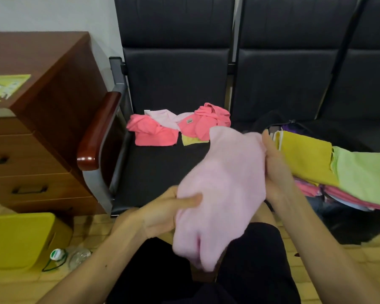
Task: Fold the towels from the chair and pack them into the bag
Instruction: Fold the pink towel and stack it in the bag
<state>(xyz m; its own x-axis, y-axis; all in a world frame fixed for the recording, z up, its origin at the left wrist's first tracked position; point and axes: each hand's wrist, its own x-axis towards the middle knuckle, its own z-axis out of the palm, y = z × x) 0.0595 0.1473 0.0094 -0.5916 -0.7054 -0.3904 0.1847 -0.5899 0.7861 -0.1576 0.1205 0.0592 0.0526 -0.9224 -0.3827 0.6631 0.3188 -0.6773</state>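
Over the black padded chair seat [162, 167], a fluffy pale pink towel [224, 189] hangs bunched between both hands. The left hand [162, 211] pinches its lower edge, thumb on top. The right hand [276, 170] grips the upper edge, its fingers hidden behind the cloth. Crumpled coral, pink and yellow towels [176, 128] lie at the seat's back. A flat folded stack [349, 172] rests over the dark bag [355, 227] to the right.

Soft, even indoor light, prob. from overhead; shadows faint. Small glare spot on armrest [87, 160]. Motion blur smears pink towel [222, 194]. Whole pic slightly soft. Edges bend: cabinet [42, 84] & chair backs [176, 23] curve.
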